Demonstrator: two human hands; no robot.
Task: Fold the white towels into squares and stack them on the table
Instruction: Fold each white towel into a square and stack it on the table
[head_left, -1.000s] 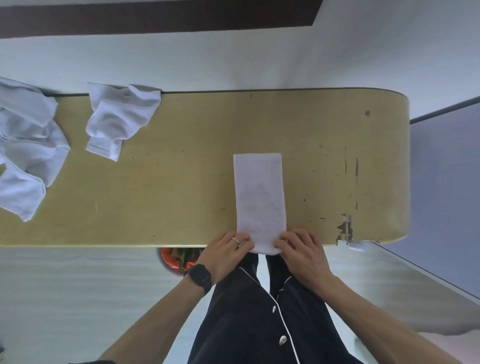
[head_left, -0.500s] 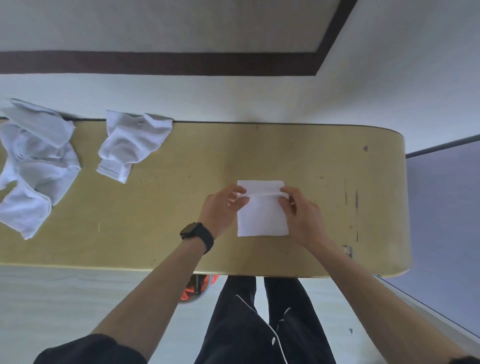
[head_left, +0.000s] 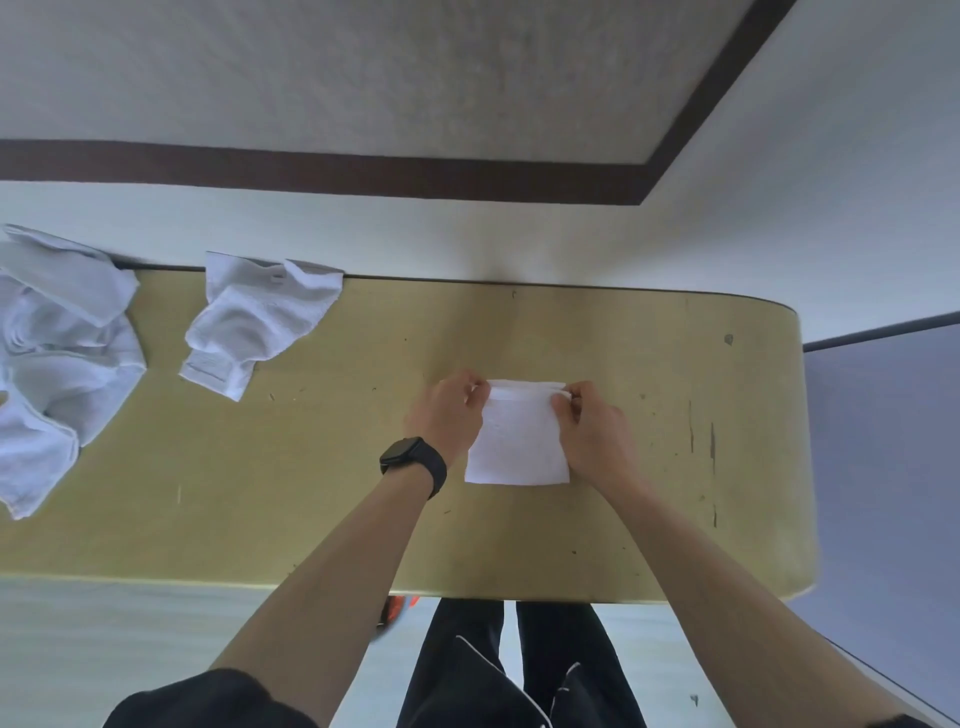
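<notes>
both hands (head_left: 451, 410) (head_left: 592, 431) pinch the folded towel's (head_left: 517, 447) far corners, squaring the fold; next, press flat and release.

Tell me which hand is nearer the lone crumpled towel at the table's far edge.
Left. The left hand pinches the far left corner of the folded towel, to the right of the crumpled towel; the right hand pinches the other far corner, farther right.

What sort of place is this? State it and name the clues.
Probably a plain indoor workroom: a scuffed yellow table against a white wall, crumpled white towels heaped at its left.
</notes>
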